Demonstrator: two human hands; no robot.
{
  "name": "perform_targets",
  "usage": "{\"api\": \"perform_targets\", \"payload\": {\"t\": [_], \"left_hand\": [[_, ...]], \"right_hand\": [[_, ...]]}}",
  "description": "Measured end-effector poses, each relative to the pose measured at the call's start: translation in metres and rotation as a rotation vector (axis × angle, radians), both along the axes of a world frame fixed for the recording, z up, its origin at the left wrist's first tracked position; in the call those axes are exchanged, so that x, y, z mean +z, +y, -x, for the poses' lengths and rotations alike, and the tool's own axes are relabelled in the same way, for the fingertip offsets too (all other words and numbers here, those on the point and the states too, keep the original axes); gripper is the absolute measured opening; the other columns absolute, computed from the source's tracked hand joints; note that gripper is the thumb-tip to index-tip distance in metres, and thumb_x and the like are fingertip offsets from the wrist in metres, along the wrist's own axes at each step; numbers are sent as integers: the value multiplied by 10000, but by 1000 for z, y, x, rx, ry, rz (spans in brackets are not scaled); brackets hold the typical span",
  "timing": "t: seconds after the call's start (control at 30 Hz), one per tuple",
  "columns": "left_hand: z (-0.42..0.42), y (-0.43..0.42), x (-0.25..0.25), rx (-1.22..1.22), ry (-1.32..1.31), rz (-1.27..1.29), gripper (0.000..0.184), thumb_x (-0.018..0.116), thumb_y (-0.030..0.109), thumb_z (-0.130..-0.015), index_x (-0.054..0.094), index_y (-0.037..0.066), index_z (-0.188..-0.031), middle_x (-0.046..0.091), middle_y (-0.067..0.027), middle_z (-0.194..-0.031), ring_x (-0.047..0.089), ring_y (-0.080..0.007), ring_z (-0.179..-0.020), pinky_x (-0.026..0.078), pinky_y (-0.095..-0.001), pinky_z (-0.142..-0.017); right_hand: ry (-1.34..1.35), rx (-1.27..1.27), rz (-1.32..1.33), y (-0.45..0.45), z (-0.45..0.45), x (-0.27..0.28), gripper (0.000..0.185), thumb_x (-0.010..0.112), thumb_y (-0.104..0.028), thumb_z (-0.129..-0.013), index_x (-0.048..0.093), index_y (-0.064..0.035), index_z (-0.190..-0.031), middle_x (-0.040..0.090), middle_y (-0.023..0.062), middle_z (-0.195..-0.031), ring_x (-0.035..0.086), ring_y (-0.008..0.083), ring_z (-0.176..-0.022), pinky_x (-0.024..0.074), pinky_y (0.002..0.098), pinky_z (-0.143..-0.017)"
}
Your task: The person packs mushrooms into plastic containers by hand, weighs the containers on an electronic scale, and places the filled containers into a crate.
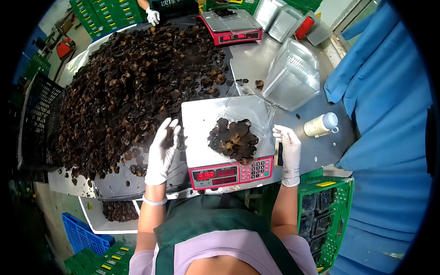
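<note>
My gloved left hand (162, 149) is cupped, with a little dark wood ear mushroom (169, 137) showing between thumb and fingers. It is just left of the red and white digital scale (197, 133), whose display reads 0.160. On the scale's plate sits a clear plastic clamshell box (259, 112), lid raised at the back, with a heap of wood ear mushrooms (233, 139) in it. My right hand (288, 146), also gloved, is beside the box's right edge, fingers loosely bent and apart, with nothing visible in them. A dark flat object (279, 156) lies partly hidden beside it.
A large mushroom pile (133, 87) covers the table's left side. Stacked clear boxes (293, 78) and a cream bottle (321, 125) stand at right. A second scale (231, 25) and another person's gloved hand (153, 17) are at the far side. A green crate (341, 215) stands below right.
</note>
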State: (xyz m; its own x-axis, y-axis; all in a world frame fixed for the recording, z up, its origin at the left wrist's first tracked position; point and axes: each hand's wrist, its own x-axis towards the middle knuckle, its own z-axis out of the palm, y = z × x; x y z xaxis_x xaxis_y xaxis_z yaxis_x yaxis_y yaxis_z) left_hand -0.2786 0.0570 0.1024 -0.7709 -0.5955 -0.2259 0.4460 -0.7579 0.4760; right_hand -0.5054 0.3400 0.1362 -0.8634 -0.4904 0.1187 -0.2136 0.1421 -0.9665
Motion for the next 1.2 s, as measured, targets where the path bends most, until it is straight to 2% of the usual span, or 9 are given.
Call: {"api": "perform_targets", "payload": {"t": [0.13, 0.33, 0.43, 0.53, 0.67, 0.87, 0.93, 1.07, 1.2], "left_hand": [[32, 21, 17, -35, -162, 306, 378, 525, 155, -967, 480, 21, -1318, 573, -117, -1224, 559, -121, -887, 478, -182, -670], [77, 51, 54, -400, -566, 1072, 491, 643, 146, -882, 500, 104, -1350, 607, -34, -1022, 581, -89, -815, 465, -237, -759], [74, 36, 41, -325, -472, 952, 441, 583, 321, -935, 554, 51, -1283, 651, -45, -910, 573, -84, -752, 451, -228, -748], [73, 36, 40, -286, -188, 612, 673, 400, 545, -962, 440, 2, -1358, 470, -137, -1386, 477, -216, -1231, 357, -360, -1045], [77, 49, 24, -388, -196, 796, 671, 263, 510, -1003, 349, -12, -1416, 342, -148, -1484, 254, -256, -1407, 162, -380, -1164], [42, 25, 22, 38, -469, 977, 471, 357, 386, -1020, 536, 18, -1255, 565, -110, -1259, 505, -206, -1201, 387, -368, -1025], [34, 16, -1, 73, -594, 1188, 320, 454, 212, -998, 550, 37, -1248, 625, -66, -1075, 596, -140, -941, 480, -284, -821], [32, 36, -6, -331, -660, 1167, 352, 484, 129, -978, 497, 26, -1314, 555, -11, -817, 500, -50, -637, 436, -180, -598], [19, 52, -9, -441, -571, 782, 399, 492, 155, -981, 445, 28, -1356, 589, -13, -849, 536, -61, -646, 449, -184, -595]], "right_hand": [[46, 36, -16, -7, -3, -7, 258, 511, -181, -980, 629, 13, -1102, 666, 78, -1001, 609, 113, -878, 474, 238, -775], [83, 15, -45, 3, -9, -15, 192, 545, -70, -940, 640, 12, -1085, 666, 76, -963, 614, 113, -855, 478, 234, -778], [113, -21, -57, 18, -11, -9, 202, 532, -102, -960, 632, 6, -1100, 664, 68, -979, 599, 98, -853, 470, 226, -770], [5, -81, 15, 40, -13, -20, 203, 527, -108, -967, 637, 0, -1100, 664, 52, -977, 596, 84, -850, 472, 228, -772], [-21, -102, -4, 43, -17, -17, 212, 513, -115, -973, 636, -7, -1108, 668, 37, -951, 584, 70, -843, 476, 227, -759], [-124, -103, 19, 33, -5, -30, 258, 505, -108, -966, 597, -30, -1194, 642, 46, -1052, 579, 77, -871, 465, 225, -771], [-308, -192, 143, 8, -1, -17, 386, 550, -77, -931, 511, -43, -1313, 623, 97, -1133, 601, 131, -939, 479, 239, -803], [-366, -186, -19, -31, 28, -30, 502, 564, -75, -926, 401, -49, -1400, 578, 106, -1205, 580, 144, -1008, 474, 255, -844], [-44, -66, 321, -53, 3, -4, 462, 508, -110, -947, 403, -32, -1390, 589, 63, -1182, 561, 116, -979, 430, 246, -904]]}}
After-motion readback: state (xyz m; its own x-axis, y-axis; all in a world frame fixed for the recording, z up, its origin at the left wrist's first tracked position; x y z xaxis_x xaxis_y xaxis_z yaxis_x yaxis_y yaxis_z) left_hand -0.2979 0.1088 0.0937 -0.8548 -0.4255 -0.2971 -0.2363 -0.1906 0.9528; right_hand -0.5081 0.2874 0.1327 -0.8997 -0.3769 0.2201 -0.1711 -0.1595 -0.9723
